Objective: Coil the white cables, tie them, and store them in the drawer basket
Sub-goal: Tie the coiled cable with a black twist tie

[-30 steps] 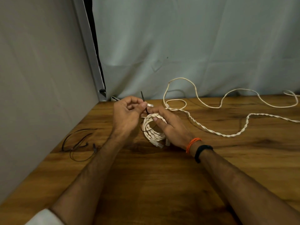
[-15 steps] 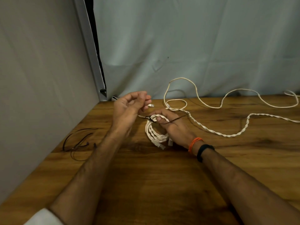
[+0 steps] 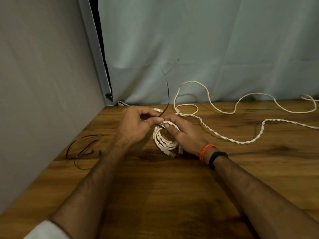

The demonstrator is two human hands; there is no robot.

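A coiled white twisted cable lies on the wooden table between my hands. My right hand holds the coil's far side, fingers curled over the strands. My left hand pinches a thin dark tie at the top of the coil; the tie's free end sticks up and away. A second white cable, partly twisted, trails loose across the table to the right. No drawer basket is in view.
Several spare dark ties lie in a loose tangle at the table's left side by the grey wall. A pale curtain hangs behind the table's far edge. A metal frame post stands in the back left corner.
My left hand came back down from its raised, open pose and now pinches the dark tie at the coil. The tie's free end swung from lying rightwards to pointing up.
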